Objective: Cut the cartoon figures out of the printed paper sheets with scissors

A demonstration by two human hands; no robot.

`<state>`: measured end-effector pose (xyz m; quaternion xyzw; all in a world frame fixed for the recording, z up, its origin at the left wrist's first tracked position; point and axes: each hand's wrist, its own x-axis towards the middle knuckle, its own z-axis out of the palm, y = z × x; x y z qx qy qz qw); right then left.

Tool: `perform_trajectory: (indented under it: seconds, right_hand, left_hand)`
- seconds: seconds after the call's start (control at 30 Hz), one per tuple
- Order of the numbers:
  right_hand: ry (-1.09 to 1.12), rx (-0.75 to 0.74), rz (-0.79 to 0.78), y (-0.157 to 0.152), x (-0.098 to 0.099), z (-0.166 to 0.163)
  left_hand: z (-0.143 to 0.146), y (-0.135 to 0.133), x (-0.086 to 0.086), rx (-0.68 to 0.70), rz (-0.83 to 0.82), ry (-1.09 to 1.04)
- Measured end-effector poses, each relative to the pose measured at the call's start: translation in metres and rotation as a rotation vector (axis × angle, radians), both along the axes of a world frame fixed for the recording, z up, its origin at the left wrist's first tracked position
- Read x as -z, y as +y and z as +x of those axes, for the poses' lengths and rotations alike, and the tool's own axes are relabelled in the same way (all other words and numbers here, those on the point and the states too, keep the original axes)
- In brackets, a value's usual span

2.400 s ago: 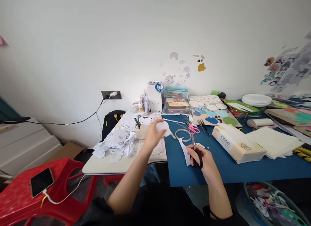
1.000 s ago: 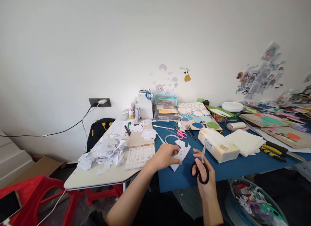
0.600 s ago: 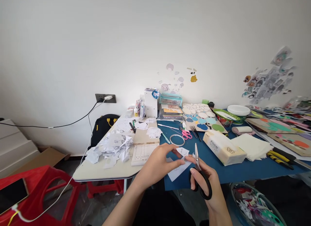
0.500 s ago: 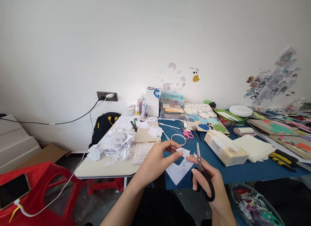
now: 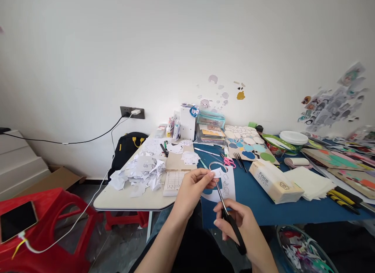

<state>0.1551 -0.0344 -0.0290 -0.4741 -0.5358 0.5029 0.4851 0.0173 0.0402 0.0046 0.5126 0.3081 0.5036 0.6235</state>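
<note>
My left hand [image 5: 195, 185] pinches the upper left part of a white sheet of paper [image 5: 230, 191] with small line drawings on it. A curved gap has been cut into the sheet's left side. In my right hand [image 5: 238, 222] are black-handled scissors [image 5: 236, 233], fingers around the handles. Their metal blades point up and left, with the tips at the paper near my left fingertips. Whether the blades are fully closed I cannot make out. Just behind the sheet lie a roll of clear tape [image 5: 218, 166] and pink-handled scissors [image 5: 229, 161].
A tissue pack [image 5: 275, 182] and white napkins [image 5: 309, 181] lie to the right on the blue mat [image 5: 263, 213]. Paper scraps [image 5: 143, 171] heap on the left table. Below the right edge stands a bin of scraps [image 5: 304, 249]; a red stool [image 5: 58, 210] is at left.
The sheet has turned to a more upright angle. My right hand has brought the scissors down and left, so the blades now meet the paper beside my left fingers.
</note>
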Motion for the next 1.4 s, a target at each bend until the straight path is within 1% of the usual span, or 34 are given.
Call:
perform_trajectory:
  seconds: [0.13,0.27,0.4,0.5,0.6,0.7,0.8,1.13,1.4]
  right_hand:
    - [0.052,0.031,0.037,0.005,0.004,-0.003]
    - [0.091,0.037,0.028,0.004,0.004,-0.007]
    - [0.111,0.037,0.044,0.004,0.005,-0.008]
    - [0.125,0.038,0.076,0.005,0.006,-0.008]
    - [0.133,0.031,0.083,0.005,0.006,-0.007]
    - [0.137,0.03,0.095,0.004,0.006,-0.007]
    - [0.135,0.043,0.117,0.003,0.006,-0.008]
    - [0.033,0.091,0.154,0.003,0.011,-0.007]
    - [-0.008,0.115,0.174,0.004,0.015,-0.005]
  left_hand:
    - [0.0,-0.001,0.004,-0.058,0.022,-0.003]
    - [-0.002,-0.001,0.009,-0.111,0.04,0.031]
    - [-0.003,-0.004,0.007,-0.085,0.057,0.092]
    - [-0.005,-0.007,0.003,-0.06,0.019,0.102]
    - [-0.007,-0.009,-0.001,0.001,-0.018,0.118]
    - [-0.009,-0.009,-0.002,0.045,-0.027,0.137]
    - [-0.011,-0.009,-0.003,0.062,-0.027,0.136]
    - [-0.015,-0.01,-0.007,0.089,-0.011,0.189]
    - [-0.019,-0.011,-0.008,0.162,0.006,0.187]
